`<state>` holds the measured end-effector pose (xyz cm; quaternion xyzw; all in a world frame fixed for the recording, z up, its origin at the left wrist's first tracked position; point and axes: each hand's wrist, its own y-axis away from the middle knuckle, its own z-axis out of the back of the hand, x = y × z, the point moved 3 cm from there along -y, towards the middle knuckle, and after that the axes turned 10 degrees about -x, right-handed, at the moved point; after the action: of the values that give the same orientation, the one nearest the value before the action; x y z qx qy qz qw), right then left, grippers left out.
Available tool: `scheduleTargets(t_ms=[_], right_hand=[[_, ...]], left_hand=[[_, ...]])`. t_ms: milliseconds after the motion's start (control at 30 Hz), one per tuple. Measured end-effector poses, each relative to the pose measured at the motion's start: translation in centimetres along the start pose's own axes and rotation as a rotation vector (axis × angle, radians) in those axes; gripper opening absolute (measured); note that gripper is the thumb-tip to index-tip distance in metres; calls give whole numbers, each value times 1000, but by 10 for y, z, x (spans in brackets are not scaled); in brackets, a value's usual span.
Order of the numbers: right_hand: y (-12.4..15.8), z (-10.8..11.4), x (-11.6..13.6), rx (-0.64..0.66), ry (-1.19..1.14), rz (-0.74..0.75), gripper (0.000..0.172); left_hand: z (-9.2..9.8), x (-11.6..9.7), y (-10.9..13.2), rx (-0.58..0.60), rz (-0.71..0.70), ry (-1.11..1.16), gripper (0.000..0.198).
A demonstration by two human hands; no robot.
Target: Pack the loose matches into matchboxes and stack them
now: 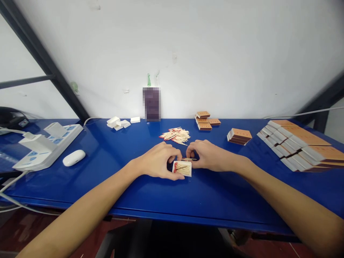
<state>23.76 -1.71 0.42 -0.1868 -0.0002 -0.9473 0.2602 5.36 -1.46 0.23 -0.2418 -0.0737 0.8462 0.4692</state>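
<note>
A small white matchbox tray (182, 168) holding red-tipped matches rests on the blue table (161, 193) between my hands. My left hand (157, 160) curls round the tray's left side, fingers closed on it. My right hand (208, 154) pinches a few matches (188, 159) just above the tray's far edge. A loose pile of matches (176, 135) lies just behind both hands.
Empty white trays (119, 123) sit at the back left. Orange matchbox sleeves (206, 120) and a small stack (239, 136) lie behind right; a large block of boxes (298, 143) fills the right. A power strip (45, 145), white mouse (73, 157) and cables occupy the left.
</note>
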Motion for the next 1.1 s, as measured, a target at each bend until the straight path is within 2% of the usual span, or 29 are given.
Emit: scheduleTargets(t_ms=[100, 333, 567, 867, 1100], right_hand=[[3, 4, -2, 63, 38, 26, 13], [1, 3, 1, -2, 131, 75, 9], [-1, 4, 0, -10, 81, 18, 6], [-1, 4, 3, -19, 144, 14, 4], [6, 17, 10, -122, -20, 37, 2]], left_hand=[[1, -2, 0, 10, -26, -47, 46], [-1, -1, 2, 64, -31, -73, 55], [-2, -1, 2, 87, -22, -54, 42], [-3, -2, 2, 83, -31, -68, 41], [-6, -1, 0, 42, 1, -129, 43]])
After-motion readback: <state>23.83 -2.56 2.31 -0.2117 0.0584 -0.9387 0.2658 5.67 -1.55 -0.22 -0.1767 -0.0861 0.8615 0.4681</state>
